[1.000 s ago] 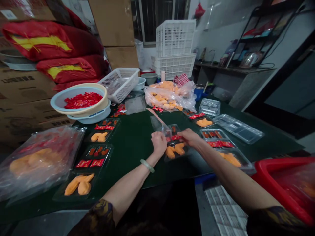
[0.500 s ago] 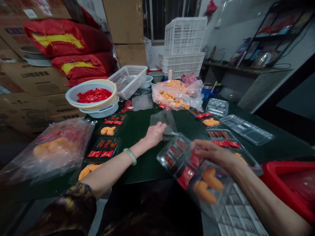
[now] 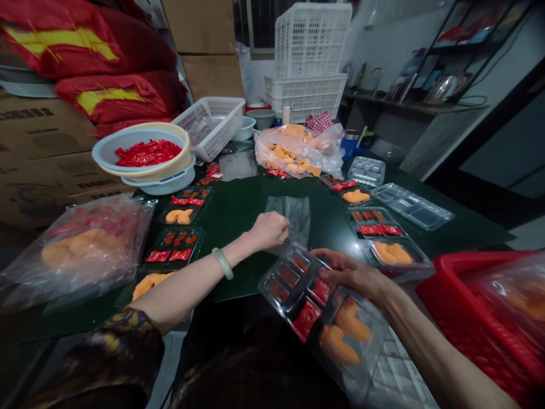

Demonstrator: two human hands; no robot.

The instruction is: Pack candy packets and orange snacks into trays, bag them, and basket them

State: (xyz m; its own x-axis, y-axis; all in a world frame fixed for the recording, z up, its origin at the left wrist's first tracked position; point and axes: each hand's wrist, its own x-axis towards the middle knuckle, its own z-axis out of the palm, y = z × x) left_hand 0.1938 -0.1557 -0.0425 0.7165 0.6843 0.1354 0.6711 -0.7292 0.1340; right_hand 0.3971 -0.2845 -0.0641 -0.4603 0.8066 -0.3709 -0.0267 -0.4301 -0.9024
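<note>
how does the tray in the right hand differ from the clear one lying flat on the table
The held tray is lifted and tilted in the right hand; the clear tray lies flat. The held tray carries orange pieces and red sachets; the other shows none. Both are compartmented clear plastic.

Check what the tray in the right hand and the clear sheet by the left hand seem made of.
The tray in the right hand looks like thin moulded clear plastic, glossy, with glare on its compartments. The clear sheet by the left hand seems thin plastic film, the dark table showing through it.
</note>
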